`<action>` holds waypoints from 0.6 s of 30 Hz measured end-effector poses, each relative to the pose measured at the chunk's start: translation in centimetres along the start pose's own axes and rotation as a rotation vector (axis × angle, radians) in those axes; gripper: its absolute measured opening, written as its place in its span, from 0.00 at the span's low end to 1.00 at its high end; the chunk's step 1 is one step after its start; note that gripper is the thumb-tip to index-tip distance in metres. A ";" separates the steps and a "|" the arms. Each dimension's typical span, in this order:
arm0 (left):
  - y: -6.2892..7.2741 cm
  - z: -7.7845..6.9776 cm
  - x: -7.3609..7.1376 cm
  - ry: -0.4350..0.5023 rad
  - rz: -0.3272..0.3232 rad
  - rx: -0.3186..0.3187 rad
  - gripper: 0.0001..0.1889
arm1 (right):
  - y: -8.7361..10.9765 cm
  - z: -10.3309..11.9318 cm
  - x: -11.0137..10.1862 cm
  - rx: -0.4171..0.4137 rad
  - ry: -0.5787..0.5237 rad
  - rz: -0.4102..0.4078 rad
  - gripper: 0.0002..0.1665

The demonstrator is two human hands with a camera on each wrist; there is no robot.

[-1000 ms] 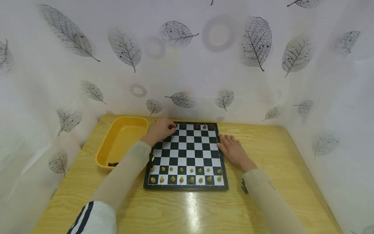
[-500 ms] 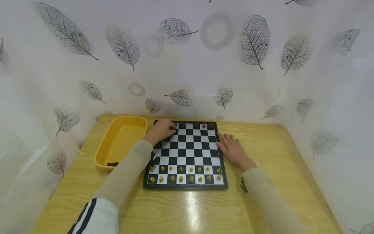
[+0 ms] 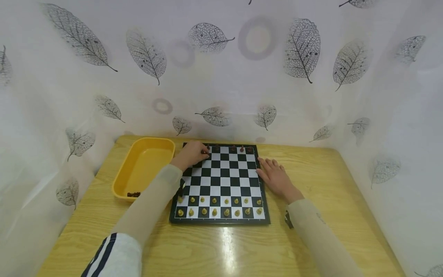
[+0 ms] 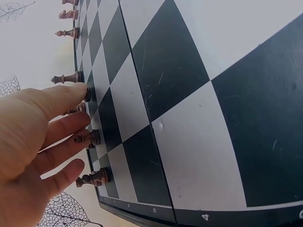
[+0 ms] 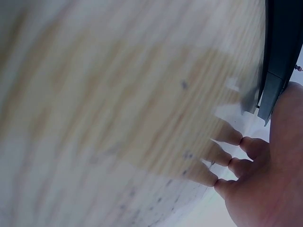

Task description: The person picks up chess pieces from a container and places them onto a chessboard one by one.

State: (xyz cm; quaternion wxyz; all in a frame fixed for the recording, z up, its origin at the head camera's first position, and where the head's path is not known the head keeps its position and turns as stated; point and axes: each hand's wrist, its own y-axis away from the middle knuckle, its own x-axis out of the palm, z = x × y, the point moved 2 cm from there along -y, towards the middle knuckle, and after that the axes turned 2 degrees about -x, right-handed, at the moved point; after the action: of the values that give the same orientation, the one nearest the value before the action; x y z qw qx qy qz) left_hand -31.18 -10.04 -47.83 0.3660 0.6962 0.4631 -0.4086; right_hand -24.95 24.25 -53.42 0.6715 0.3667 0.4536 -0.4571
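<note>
On the far left part of the chessboard (image 3: 225, 169), my left hand (image 3: 191, 154) pinches a small dark brown chess piece (image 4: 88, 94) between thumb and fingers. Most of that piece is covered by the thumb in the left wrist view; its base shows at the board. Other brown pieces, such as a tall one (image 4: 67, 78), stand on the far row around the fingers. My right hand (image 3: 277, 179) lies with its fingers stretched out at the board's right edge, thumb against the frame, and holds nothing. Two near rows carry pale yellow pieces (image 3: 214, 211).
A yellow plastic tray (image 3: 145, 165) sits left of the board, with a few brown chess pieces (image 3: 133, 194) at its near end, partly behind the left sleeve. The wooden table (image 3: 311, 165) ends at a leaf-printed curtain (image 3: 221, 77) behind and at both sides.
Hardly anything differs. My left hand stays at the far left squares with small finger shifts over the piece; the right hand keeps its place, and the view has tilted slightly.
</note>
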 end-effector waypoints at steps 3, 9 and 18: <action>0.1 -0.1 0.0 -0.008 0.004 -0.002 0.14 | 0.0 0.0 0.0 -0.003 0.001 0.001 0.41; 0.0 -0.1 0.1 -0.009 0.004 0.004 0.14 | 0.1 0.2 -0.1 -0.001 0.000 0.005 0.41; -0.2 -0.1 -0.2 -0.028 0.008 0.040 0.16 | 0.1 0.2 -0.2 -0.008 -0.003 0.000 0.40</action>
State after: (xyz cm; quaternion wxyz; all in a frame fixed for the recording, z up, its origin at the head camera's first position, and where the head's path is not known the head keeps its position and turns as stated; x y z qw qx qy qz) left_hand -31.44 -9.98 -47.63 0.3599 0.6995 0.4468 -0.4261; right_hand -24.87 24.18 -53.19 0.6737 0.3631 0.4544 -0.4559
